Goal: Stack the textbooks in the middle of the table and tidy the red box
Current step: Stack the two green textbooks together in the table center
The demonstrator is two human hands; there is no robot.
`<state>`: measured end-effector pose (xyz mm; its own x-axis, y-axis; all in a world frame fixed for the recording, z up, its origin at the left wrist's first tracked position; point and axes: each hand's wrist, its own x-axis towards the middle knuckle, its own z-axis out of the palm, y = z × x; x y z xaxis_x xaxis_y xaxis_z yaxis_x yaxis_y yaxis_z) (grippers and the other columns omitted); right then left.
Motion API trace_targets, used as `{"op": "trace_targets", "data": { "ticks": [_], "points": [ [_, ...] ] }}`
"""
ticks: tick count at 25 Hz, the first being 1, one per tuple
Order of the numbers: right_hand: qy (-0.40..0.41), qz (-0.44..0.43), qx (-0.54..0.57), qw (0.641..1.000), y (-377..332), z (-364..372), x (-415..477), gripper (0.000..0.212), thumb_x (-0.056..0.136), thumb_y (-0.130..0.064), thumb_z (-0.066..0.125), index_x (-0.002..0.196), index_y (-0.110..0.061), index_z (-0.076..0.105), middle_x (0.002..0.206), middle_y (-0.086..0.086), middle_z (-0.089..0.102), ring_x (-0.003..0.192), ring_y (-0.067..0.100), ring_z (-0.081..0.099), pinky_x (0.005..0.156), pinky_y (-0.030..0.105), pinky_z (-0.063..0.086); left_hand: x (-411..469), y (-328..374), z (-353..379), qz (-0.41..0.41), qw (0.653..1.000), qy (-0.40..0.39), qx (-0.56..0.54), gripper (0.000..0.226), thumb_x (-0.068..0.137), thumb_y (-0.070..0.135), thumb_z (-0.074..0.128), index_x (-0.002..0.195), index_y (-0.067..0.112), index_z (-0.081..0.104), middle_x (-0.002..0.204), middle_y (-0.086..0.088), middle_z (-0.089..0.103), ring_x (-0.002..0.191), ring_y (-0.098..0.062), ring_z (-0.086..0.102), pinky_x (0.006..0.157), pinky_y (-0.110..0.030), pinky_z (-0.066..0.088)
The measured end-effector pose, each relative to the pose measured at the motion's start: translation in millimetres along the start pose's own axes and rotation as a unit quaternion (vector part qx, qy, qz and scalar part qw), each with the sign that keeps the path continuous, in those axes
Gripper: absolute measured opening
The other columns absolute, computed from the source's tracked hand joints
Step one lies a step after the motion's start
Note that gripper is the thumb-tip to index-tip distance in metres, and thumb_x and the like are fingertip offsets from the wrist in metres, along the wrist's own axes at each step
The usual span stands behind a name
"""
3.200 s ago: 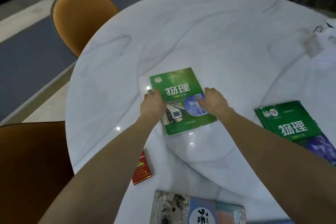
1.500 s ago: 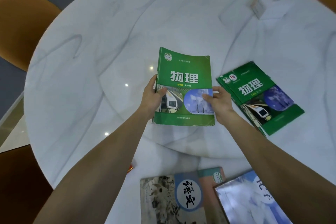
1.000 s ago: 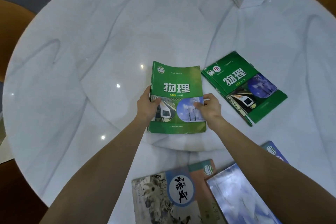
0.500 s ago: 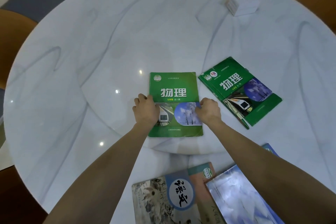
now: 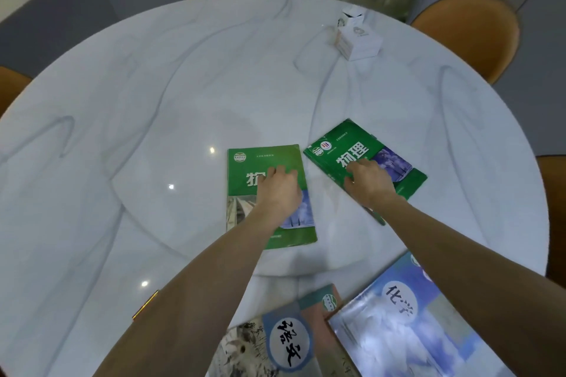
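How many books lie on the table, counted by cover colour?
Green physics textbooks: 2, one under the left hand at, one under the right hand at.
Blue chemistry textbook: 1.
Grey-and-blue textbook: 1.
Total: 4.

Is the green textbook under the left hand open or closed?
Closed: the green textbook lies flat, front cover up, left hand resting on it.

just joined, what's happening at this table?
A person is gathering textbooks on a round marble table. The left hand rests flat on a green physics book lying mid-table. The right hand lies on a second green physics book beside it, not lifted. Two more textbooks wait at the near edge.
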<state>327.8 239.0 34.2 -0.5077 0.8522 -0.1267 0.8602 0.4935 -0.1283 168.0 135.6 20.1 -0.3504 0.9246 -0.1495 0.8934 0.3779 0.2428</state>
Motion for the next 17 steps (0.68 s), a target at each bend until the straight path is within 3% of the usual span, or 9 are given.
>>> {"op": "trace_targets", "data": {
  "ticks": [4,8,17],
  "points": [
    [-0.007,0.005,-0.011,1.0,39.5,-6.6,16.4,0.024,0.09,-0.017,0.045,0.104,-0.002,0.059,0.106,0.019,0.061,0.102,0.035,0.056,0.089,0.049,0.049,15.3,33.4,13.9,0.014,1.0,-0.01,0.007,0.033,0.092,0.019,0.042,0.121,0.007,0.052,0.123,-0.017,0.054,0.117,-0.033,0.047,0.097,-0.047,0.04],
    [-0.024,0.013,-0.023,0.999,78.1,-4.9,41.0,0.026,0.092,-0.022,0.044,0.106,-0.005,0.058,0.105,0.017,0.061,0.1,0.033,0.054,0.087,0.043,0.047,31.1,62.4,32.2,-0.008,0.999,-0.012,-0.028,0.035,0.093,0.02,0.042,0.125,0.005,0.049,0.124,-0.019,0.052,0.116,-0.034,0.047,0.094,-0.046,0.043],
    [-0.07,0.016,0.0,0.997,132.4,12.1,95.3,0.049,0.091,-0.039,0.05,0.13,-0.009,0.045,0.126,0.017,0.05,0.118,0.035,0.047,0.093,0.047,0.044,65.7,117.5,60.8,-0.178,0.971,0.011,-0.159,0.039,0.095,0.031,0.046,0.118,0.0,0.049,0.118,-0.023,0.056,0.112,-0.035,0.049,0.092,-0.041,0.04]
  ]
}}
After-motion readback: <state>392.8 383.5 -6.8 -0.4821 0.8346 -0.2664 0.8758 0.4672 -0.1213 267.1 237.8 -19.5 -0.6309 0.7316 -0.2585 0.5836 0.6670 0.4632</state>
